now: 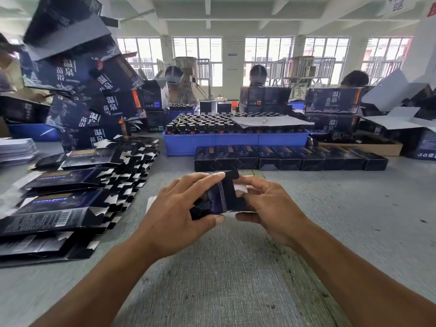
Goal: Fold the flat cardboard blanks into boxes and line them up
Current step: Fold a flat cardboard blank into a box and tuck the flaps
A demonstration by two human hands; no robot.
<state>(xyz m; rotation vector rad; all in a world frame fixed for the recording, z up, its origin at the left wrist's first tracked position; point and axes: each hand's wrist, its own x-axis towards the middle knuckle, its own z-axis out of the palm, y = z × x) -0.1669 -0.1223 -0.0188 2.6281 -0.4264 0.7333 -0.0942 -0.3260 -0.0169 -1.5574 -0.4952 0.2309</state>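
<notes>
**A row done, a heap still to fold**

The grey tabletop [236, 267] runs the width of the room, with other workers across it behind a blue tray [236, 143] of dark bottles [212, 126]. On the near left lies a sprawling heap of flat blanks [70, 208], many layers deep, so I'd say most of the work is ahead. Just this side of the tray stands a row [290, 159] of folded boxes, side by side and touching, about nine of them.

Over the middle of the tabletop, one blank [224, 199] is half-formed in the person's grip. The left hand [179, 213] curls around its body, fingers over the top and thumb beneath. The right hand [266, 204] pinches the end, fingers bent onto a white flap [241, 188], apparently tucking it in. It has yet to join the row.
</notes>
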